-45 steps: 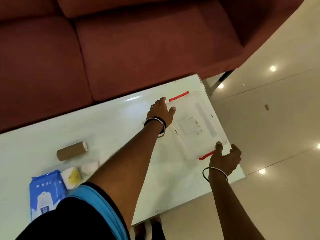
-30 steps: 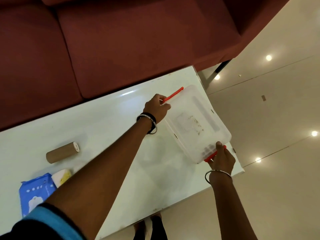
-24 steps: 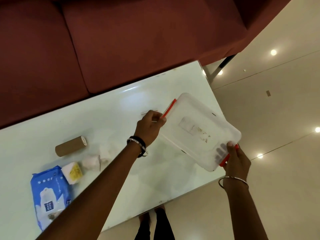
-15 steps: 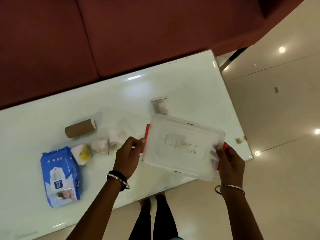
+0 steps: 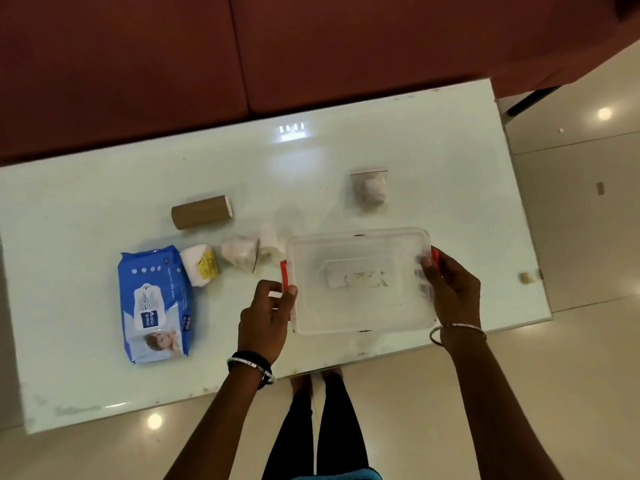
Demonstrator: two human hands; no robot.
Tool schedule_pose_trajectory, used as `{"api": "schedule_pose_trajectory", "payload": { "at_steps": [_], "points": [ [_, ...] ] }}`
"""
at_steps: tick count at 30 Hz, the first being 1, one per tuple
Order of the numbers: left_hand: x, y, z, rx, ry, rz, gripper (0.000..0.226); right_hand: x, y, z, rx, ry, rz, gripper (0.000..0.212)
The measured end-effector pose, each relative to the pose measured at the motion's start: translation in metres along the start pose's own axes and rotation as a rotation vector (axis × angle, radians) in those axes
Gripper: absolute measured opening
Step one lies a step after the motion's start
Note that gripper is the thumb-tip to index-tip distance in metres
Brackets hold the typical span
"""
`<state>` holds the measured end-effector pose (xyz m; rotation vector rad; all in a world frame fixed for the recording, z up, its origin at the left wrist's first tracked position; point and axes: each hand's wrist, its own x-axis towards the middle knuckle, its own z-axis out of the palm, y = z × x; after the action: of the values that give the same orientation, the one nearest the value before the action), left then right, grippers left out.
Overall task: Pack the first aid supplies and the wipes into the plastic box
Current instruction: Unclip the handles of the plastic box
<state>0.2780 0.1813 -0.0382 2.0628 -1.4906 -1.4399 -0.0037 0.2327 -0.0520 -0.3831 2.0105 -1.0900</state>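
Note:
A clear plastic box [image 5: 360, 306] with a lid and red latches lies near the front edge of the white table [image 5: 450, 168]. My left hand [image 5: 266, 313] grips its left red latch. My right hand [image 5: 453, 289] holds its right end at the other latch. Left of the box lie a blue pack of wipes [image 5: 156, 299], a white and yellow packet [image 5: 202, 265], a white gauze packet [image 5: 240, 254], a small white roll [image 5: 270, 242] and a brown bandage roll [image 5: 201, 213]. A zip bag with white cotton [image 5: 370, 188] lies behind the box.
A dark red sofa [image 5: 242, 57] runs along the table's far edge. A small yellowish scrap [image 5: 526, 277] sits at the table's right edge. My legs [image 5: 322, 420] stand at the front edge on a glossy tiled floor [image 5: 588, 237].
Both hands took the box by its latches at the far right corner, then turned it and carried it left to the table's front middle.

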Motion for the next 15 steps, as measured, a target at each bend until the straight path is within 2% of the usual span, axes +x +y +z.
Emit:
{"api": "schedule_pose_trajectory", "payload": {
  "at_steps": [6, 10, 15],
  "points": [
    [0.001, -0.007, 0.012, 0.116, 0.049, 0.096, 0.031, 0.003, 0.004, 0.004, 0.028, -0.006, -0.028, 0.031],
    [-0.001, -0.007, 0.022, 0.185, 0.156, 0.183, 0.025, -0.005, 0.005, 0.010, 0.059, 0.021, -0.042, 0.051],
    [0.003, -0.009, 0.028, 0.083, 0.211, 0.221, 0.026, -0.007, 0.012, 0.014, -0.029, 0.058, -0.109, 0.049]
  ]
}}
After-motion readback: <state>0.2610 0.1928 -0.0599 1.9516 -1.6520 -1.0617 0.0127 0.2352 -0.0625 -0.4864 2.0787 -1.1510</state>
